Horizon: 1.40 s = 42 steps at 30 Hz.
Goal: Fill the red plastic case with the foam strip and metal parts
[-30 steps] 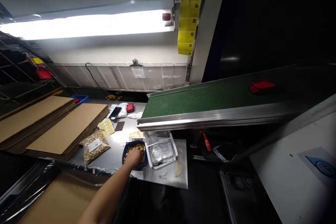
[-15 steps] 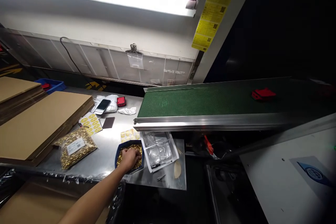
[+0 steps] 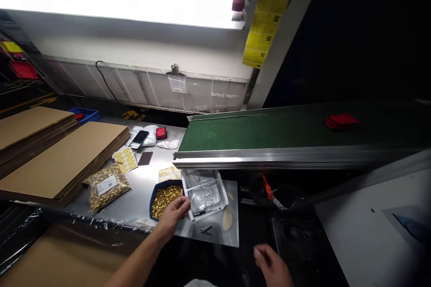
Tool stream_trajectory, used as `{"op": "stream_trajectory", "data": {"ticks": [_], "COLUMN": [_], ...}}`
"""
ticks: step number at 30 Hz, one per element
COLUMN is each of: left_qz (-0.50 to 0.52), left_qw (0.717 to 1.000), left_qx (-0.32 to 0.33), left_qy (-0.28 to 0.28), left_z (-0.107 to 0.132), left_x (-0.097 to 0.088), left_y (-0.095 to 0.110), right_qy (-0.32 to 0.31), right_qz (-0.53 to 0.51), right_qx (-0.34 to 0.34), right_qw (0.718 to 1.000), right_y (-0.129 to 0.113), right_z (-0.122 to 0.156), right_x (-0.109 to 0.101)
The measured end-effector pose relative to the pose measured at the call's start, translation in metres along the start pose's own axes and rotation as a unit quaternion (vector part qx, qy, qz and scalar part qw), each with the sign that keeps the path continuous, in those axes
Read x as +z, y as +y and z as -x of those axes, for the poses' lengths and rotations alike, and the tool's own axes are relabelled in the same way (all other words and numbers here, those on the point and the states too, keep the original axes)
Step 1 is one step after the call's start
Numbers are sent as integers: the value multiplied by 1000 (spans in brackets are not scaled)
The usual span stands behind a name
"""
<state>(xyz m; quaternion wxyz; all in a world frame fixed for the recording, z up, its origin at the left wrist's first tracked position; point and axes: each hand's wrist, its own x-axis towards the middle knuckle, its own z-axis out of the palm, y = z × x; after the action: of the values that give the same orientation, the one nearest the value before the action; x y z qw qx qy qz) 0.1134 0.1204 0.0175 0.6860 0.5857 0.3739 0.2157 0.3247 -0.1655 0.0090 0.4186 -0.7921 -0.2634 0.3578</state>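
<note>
The left hand (image 3: 175, 213) rests at the near right corner of a blue tray (image 3: 155, 195) heaped with small gold parts (image 3: 165, 198). Its grip is loosely curled over the tray's rim, and I cannot tell whether it pinches anything. The tray sits on the steel bench (image 3: 138, 202), and touching it at 3 o'clock is a white tray (image 3: 204, 192) holding clear plastic bags. At 9 o'clock of the blue tray lies a sealed bag of gold parts (image 3: 107, 186) with a white label, and beyond that are flat cardboard sheets (image 3: 63, 159). The right hand (image 3: 272, 265) hangs low at 5 o'clock, off the bench (blurred, fingers loosely spread, holding nothing I can see). A green conveyor belt (image 3: 269, 129) runs off at 2 o'clock, carrying a red case (image 3: 341, 121).
</note>
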Motion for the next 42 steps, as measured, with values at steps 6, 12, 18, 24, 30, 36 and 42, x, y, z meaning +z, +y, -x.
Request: {"op": "stream_trajectory", "data": {"ticks": [6, 12, 18, 24, 30, 36, 42], "left_qz": [172, 206, 122, 70, 122, 35, 54], "left_qw": [978, 971, 992, 996, 988, 976, 982], "left_qx": [-45, -72, -21, 33, 48, 164, 133], "left_qy": [-108, -99, -7, -40, -80, -138, -124], "left_z": [72, 104, 125, 137, 130, 109, 99], "left_x": [113, 172, 189, 185, 156, 100, 80], "left_y": [57, 71, 74, 87, 96, 89, 85], "right_qy": [-100, -157, -180, -161, -138, -143, -99], "right_qz": [-95, -120, -266, -344, -393, -430, -468], "right_qx": [-274, -387, -266, -184, -150, -123, -31], "right_qw": [952, 900, 909, 907, 897, 883, 878], "right_y": [-123, -114, -95, -83, -97, -119, -126], "right_z": [-2, 1, 18, 26, 35, 40, 38], "right_x": [-2, -44, -63, -52, -30, 19, 60]}}
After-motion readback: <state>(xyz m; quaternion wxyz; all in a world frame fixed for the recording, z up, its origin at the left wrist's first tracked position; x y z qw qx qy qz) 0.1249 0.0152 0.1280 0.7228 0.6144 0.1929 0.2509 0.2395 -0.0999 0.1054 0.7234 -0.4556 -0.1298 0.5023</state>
